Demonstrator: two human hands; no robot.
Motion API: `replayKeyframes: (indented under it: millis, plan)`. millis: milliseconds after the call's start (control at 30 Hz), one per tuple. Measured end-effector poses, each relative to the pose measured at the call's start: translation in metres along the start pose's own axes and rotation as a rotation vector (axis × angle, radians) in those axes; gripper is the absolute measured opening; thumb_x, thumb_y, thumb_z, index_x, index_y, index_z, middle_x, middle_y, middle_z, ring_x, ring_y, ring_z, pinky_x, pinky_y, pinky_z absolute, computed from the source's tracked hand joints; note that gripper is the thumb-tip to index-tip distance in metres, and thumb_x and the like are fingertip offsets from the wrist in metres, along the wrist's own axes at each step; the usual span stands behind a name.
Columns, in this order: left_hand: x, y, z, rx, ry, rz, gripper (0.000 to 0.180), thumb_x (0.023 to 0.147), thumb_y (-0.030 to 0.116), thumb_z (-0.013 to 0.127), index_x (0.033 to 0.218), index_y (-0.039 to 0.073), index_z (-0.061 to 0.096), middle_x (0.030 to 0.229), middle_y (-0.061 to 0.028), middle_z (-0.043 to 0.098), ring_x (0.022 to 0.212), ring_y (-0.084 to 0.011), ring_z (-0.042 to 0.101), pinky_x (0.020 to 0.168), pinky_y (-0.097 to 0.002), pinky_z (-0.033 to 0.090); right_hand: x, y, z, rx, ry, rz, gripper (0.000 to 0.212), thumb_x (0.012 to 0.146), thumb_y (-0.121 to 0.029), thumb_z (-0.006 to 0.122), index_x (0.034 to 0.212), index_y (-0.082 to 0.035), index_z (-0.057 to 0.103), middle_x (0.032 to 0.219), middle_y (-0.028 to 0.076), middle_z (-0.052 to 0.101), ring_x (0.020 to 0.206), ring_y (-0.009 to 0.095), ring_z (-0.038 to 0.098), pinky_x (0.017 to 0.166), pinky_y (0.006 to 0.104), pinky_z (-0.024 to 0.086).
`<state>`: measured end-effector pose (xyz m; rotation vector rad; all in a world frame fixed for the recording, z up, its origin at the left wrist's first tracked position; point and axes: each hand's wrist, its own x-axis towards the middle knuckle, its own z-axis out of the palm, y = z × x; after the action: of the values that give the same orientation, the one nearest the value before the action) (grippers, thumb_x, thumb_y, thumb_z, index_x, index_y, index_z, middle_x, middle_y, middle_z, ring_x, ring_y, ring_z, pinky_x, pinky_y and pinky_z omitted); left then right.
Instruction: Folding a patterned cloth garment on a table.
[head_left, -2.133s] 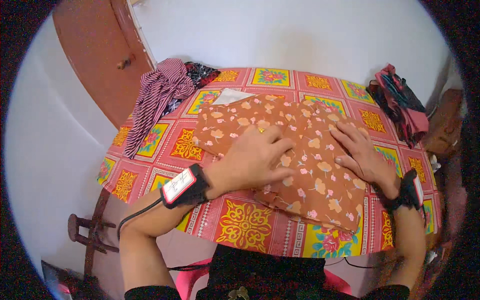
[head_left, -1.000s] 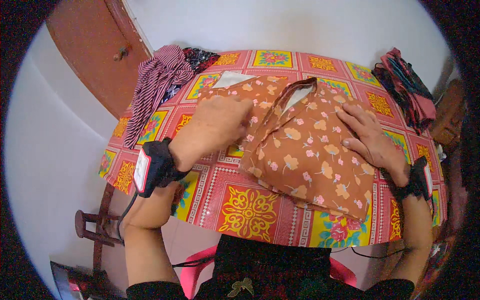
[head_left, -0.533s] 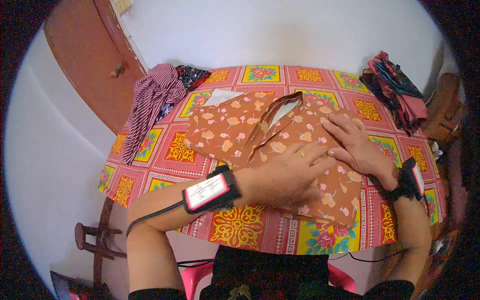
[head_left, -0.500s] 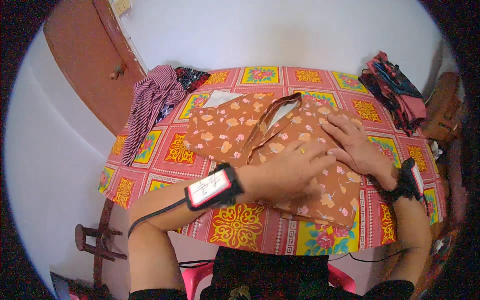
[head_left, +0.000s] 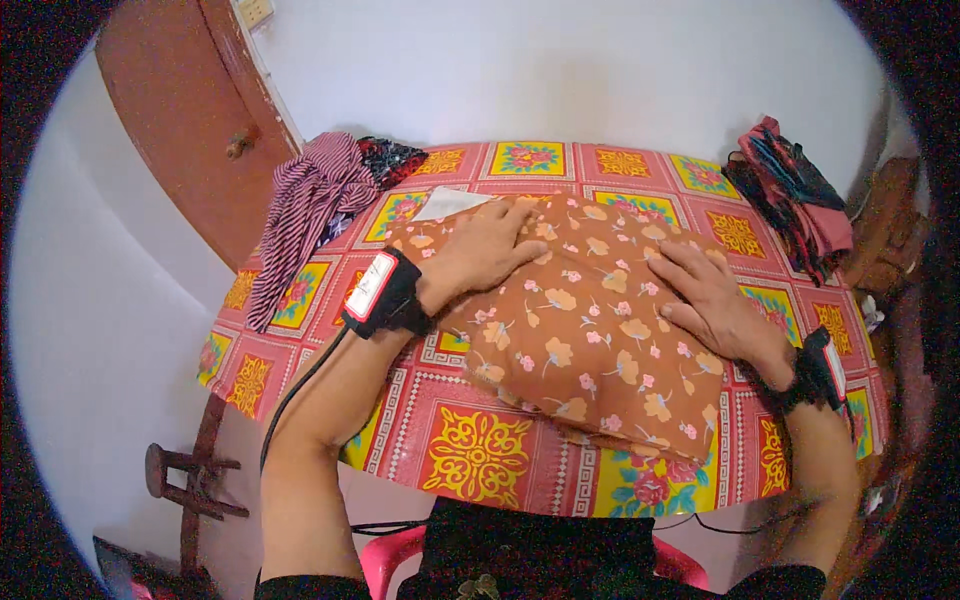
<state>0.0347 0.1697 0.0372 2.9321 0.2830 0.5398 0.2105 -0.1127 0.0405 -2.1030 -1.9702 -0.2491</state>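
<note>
A brown garment (head_left: 585, 330) with a print of peach and pink flowers lies folded on the table, its surface mostly flat. Toward its far left, my left hand (head_left: 487, 247) rests palm down with the fingers stretched out. My right hand (head_left: 708, 300) lies flat over the garment's right side, fingers spread. A patch of white cloth (head_left: 447, 204) sticks out past the garment's far left edge. Both wrists wear black bands with a white label.
The table wears a red and yellow patterned cover (head_left: 480, 450). At its far left lies a heap of striped cloth (head_left: 310, 210) beside dark printed cloth (head_left: 388, 160). Folded clothes (head_left: 790, 195) are stacked at the far right. A brown door (head_left: 180, 110) stands beyond the left side.
My left hand has moved from the garment's middle to its far left. The raised fold with the opening there now lies flat under printed cloth. My right hand has hardly moved.
</note>
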Motion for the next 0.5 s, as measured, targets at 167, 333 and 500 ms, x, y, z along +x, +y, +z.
replayKeyframes:
  millis: [167,333,500]
  plan:
    - [-0.002,0.002,-0.015,0.051,-0.098,-0.086,0.053,0.087,0.046,0.055,0.121,0.006,0.056,0.116,-0.0181,0.058,0.11,-0.0354,0.054,0.093,-0.0484,0.041,-0.001,0.0,0.001,-0.005,0.0,0.016,0.058,0.089,-0.038,0.053,0.137,-0.008,0.043,0.142,0.017,0.039,0.133,0.034,0.035,0.107,0.0483,0.025]
    - [-0.015,0.011,-0.025,0.095,-0.084,-0.066,0.047,0.088,0.04,0.056,0.116,0.002,0.057,0.114,-0.0224,0.056,0.11,-0.0375,0.053,0.093,-0.0447,0.044,0.001,-0.002,-0.004,-0.023,-0.032,0.013,0.055,0.092,-0.034,0.049,0.139,-0.007,0.041,0.142,0.017,0.038,0.132,0.035,0.033,0.11,0.0453,0.023]
    - [-0.044,0.02,-0.027,0.08,0.085,0.041,0.054,0.086,0.047,0.055,0.117,0.002,0.057,0.114,-0.0197,0.057,0.109,-0.0359,0.054,0.095,-0.0491,0.039,0.001,0.001,-0.001,-0.045,0.004,0.01,0.057,0.09,-0.038,0.053,0.137,-0.007,0.044,0.14,0.017,0.041,0.131,0.034,0.037,0.107,0.0475,0.027]
